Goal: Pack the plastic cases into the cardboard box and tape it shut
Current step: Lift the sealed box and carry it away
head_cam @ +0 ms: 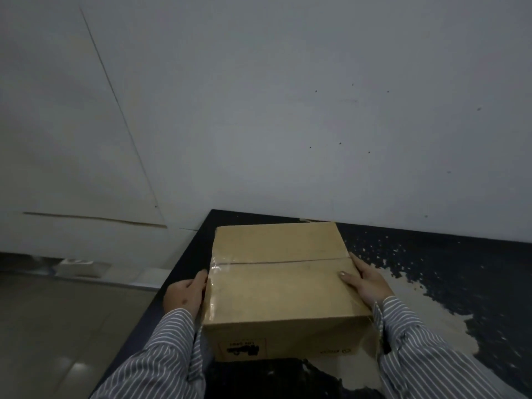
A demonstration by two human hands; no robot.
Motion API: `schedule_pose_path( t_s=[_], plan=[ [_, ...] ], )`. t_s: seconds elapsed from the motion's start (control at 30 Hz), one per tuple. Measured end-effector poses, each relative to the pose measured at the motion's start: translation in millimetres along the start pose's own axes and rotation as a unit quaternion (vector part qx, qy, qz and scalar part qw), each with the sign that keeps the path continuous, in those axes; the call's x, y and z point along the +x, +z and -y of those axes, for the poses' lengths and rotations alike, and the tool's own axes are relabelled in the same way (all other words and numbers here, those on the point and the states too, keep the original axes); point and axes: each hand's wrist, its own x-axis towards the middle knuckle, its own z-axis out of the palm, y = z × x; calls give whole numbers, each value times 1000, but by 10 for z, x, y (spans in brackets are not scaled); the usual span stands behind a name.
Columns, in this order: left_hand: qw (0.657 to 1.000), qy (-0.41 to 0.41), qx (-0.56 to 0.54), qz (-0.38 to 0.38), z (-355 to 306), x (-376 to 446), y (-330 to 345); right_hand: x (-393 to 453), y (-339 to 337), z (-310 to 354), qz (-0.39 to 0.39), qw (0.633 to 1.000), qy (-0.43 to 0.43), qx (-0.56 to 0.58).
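A brown cardboard box [276,283] sits on a dark table [449,272], its top flaps closed and clear tape glinting along the seam at its left end. My left hand [185,295] presses against the box's left side. My right hand [367,280] grips the right edge, thumb on the top flap. Both arms wear striped sleeves. No plastic cases show; the box's inside is hidden.
The table's dark top is worn, with a large pale patch [408,300] right of the box. A grey wall stands just behind the box. The table's left edge drops to a tiled floor [57,326], where a white object [80,266] lies by the wall.
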Motion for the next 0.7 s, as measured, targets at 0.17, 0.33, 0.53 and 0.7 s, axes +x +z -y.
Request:
schedule_pose_path(
  t_s=[0.17,0.33,0.53,0.7],
  plan=[
    [1000,4,-7,21,191,-254,-81,-107,76,-83,33,999,-7,2],
    [991,34,53,114,266,-304,-220,-205,167,-86,42,999,-33,12],
    [991,45,0,125,291,-470,-413,-252,320,-48,61,996,-69,-6],
    [994,20,-69,78,466,-466,-716,-198,613,29,97,992,-79,-8]
  ],
)
